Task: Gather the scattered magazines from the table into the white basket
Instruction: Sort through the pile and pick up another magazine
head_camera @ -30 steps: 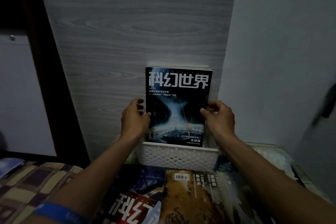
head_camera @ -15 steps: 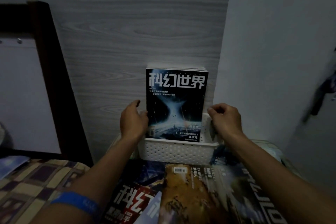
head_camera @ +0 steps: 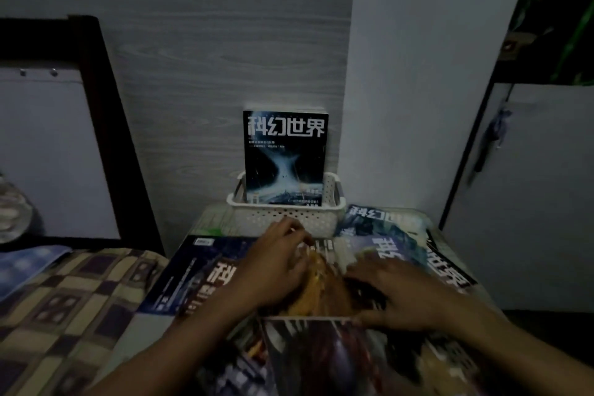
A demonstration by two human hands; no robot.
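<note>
A white basket [head_camera: 273,219] stands at the back of the small table against the wall. Dark-covered magazines [head_camera: 284,154] stand upright in it. In front of the basket lies an orange-brown magazine [head_camera: 324,291] on top of other scattered ones. My left hand [head_camera: 276,267] rests on its left side, with the fingers bent toward its top edge; blur hides whether they grip it. My right hand [head_camera: 397,294] lies on its right side with fingers spread flat.
More magazines cover the table: a blue one [head_camera: 193,273] at left, two at right [head_camera: 379,222] [head_camera: 448,267], and one nearest me [head_camera: 321,360]. A checked bed cover [head_camera: 64,302] adjoins on the left. A white door [head_camera: 530,196] stands at right.
Both hands let go of the upright magazine in the basket and dropped onto the orange-brown magazine on the table. The camera pulled back and tilted down.
</note>
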